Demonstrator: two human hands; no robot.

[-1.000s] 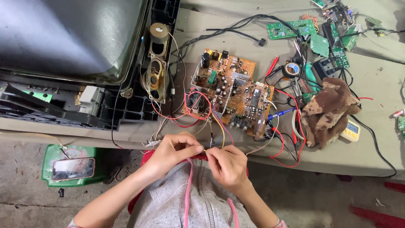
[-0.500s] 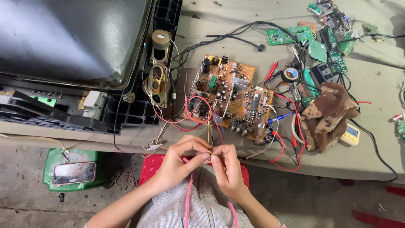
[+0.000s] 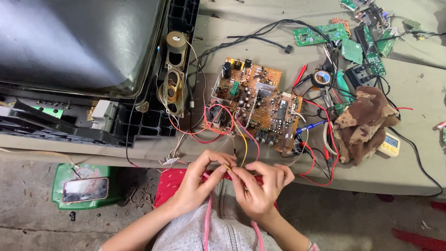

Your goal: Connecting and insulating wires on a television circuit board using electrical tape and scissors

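My left hand [image 3: 199,183] and my right hand [image 3: 258,186] meet at the table's near edge, fingertips pinching the end of a thin yellow wire [image 3: 242,146]. That wire runs up to a brown circuit board [image 3: 255,104] lying on the grey table [image 3: 218,35]. Red wires [image 3: 214,122] loop from the board's left side toward my hands. Both hands are closed on the wire end, almost touching each other.
An old television set [image 3: 69,46] lies face down at the left with speakers [image 3: 173,90] in its frame. Green circuit boards [image 3: 353,39], black tape [image 3: 321,77], a brown cloth [image 3: 364,123] and a yellow meter [image 3: 389,144] sit at the right. A phone [image 3: 85,189] rests on a green stool.
The view has shifted slightly downward. Both hands stay together at the table edge and keep working the yellow wire end; my fingers have shifted a little.
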